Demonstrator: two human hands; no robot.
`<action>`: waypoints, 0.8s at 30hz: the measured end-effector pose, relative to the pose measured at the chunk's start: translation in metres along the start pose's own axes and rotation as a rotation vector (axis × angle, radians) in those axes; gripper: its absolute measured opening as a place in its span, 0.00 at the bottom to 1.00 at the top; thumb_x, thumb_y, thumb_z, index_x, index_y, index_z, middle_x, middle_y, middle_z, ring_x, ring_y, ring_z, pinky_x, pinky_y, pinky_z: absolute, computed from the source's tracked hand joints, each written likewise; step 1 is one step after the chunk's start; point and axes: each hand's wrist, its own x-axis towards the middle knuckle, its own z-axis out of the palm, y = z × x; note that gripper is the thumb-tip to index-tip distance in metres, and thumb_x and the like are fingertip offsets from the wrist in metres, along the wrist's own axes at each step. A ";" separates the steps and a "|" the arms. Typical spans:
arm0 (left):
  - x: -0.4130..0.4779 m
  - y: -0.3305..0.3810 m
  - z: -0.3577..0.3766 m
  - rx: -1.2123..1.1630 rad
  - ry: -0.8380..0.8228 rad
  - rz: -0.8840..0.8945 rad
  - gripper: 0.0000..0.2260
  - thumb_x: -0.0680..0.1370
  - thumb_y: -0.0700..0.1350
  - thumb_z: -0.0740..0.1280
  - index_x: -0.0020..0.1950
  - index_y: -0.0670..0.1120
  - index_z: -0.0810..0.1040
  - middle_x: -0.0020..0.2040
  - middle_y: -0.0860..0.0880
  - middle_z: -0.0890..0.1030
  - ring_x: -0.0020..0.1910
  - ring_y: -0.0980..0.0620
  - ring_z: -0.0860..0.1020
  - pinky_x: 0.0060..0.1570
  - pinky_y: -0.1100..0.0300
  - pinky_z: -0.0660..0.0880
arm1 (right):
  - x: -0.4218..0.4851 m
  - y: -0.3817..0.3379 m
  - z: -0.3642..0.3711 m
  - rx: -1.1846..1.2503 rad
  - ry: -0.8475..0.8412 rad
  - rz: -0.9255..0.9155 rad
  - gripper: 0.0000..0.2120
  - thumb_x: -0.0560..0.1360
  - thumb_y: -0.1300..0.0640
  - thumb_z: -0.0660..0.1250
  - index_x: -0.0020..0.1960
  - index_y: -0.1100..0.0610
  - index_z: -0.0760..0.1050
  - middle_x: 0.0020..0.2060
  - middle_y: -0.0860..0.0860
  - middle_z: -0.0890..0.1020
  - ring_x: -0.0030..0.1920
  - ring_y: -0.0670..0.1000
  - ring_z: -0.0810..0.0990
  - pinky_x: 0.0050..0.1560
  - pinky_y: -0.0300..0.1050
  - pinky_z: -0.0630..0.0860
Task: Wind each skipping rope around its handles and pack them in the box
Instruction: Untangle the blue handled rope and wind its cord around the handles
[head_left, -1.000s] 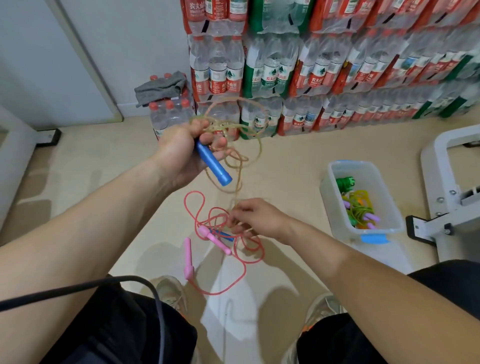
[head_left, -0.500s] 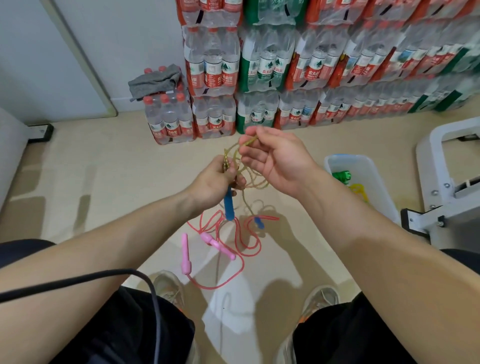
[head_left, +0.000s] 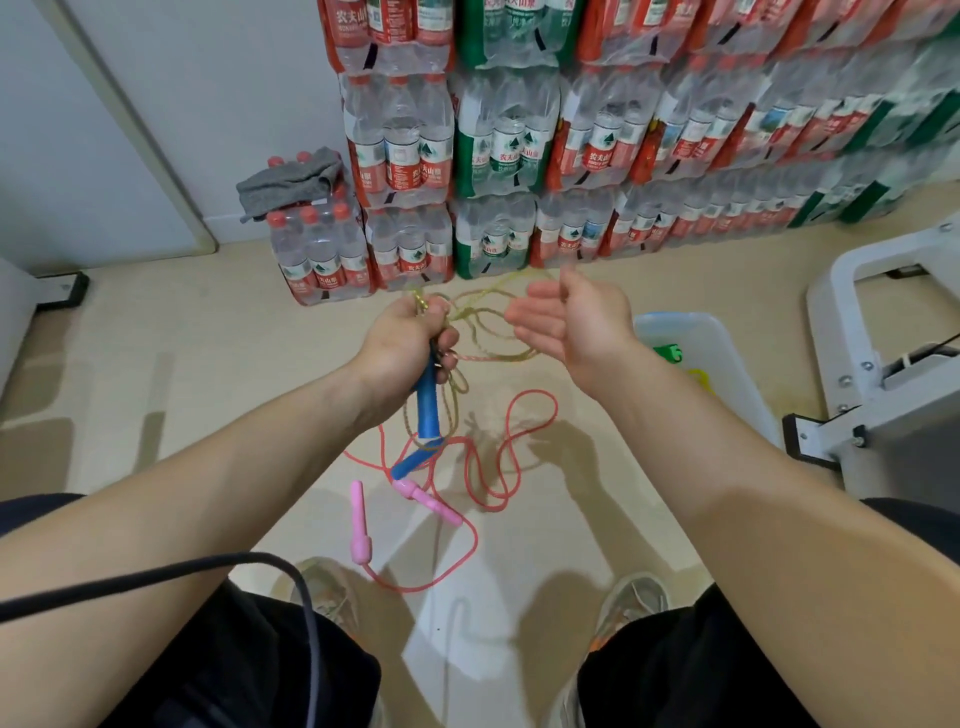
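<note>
My left hand (head_left: 402, 338) grips the top of a blue handle (head_left: 427, 400) of a yellowish skipping rope (head_left: 485, 322), which loops in the air between my hands. The second blue handle (head_left: 413, 462) dangles just below the first. My right hand (head_left: 563, 322) is palm up with fingers spread, and the rope passes over its fingers. A pink skipping rope (head_left: 511, 457) lies tangled on the floor with its two pink handles (head_left: 359, 522) (head_left: 426, 501) near my feet. The clear plastic box (head_left: 727, 364) stands on the floor to the right, holding green and yellow ropes.
Stacked packs of water bottles (head_left: 498, 156) line the wall ahead, a grey cloth (head_left: 288, 179) on one pack. A white metal frame (head_left: 883, 338) stands at the right. A black cable (head_left: 156, 577) crosses my left arm. My shoes (head_left: 631, 603) are below.
My right hand rose from the pink rope on the floor to the yellowish rope and has moved right, pulling a loop wider. My left hand lowered the blue handle to hang vertically.
</note>
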 end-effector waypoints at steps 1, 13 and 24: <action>0.001 0.004 -0.003 -0.041 0.028 -0.007 0.09 0.86 0.42 0.53 0.47 0.47 0.67 0.30 0.50 0.69 0.27 0.51 0.69 0.27 0.61 0.67 | 0.002 0.005 -0.003 -0.065 0.063 0.006 0.19 0.85 0.52 0.55 0.47 0.63 0.77 0.35 0.56 0.84 0.32 0.52 0.84 0.33 0.44 0.80; -0.001 0.028 -0.003 -0.400 0.055 -0.126 0.09 0.85 0.39 0.50 0.47 0.46 0.64 0.30 0.50 0.68 0.25 0.54 0.67 0.25 0.64 0.63 | -0.005 0.114 0.009 -1.018 -0.390 0.090 0.21 0.75 0.54 0.66 0.68 0.44 0.73 0.64 0.52 0.67 0.62 0.55 0.71 0.65 0.49 0.72; 0.021 -0.008 -0.046 1.083 0.064 -0.015 0.17 0.80 0.32 0.56 0.67 0.42 0.71 0.52 0.40 0.78 0.38 0.40 0.83 0.35 0.48 0.83 | -0.004 0.074 -0.002 -0.569 -0.235 0.213 0.15 0.83 0.49 0.62 0.55 0.61 0.78 0.38 0.54 0.83 0.33 0.51 0.81 0.32 0.43 0.79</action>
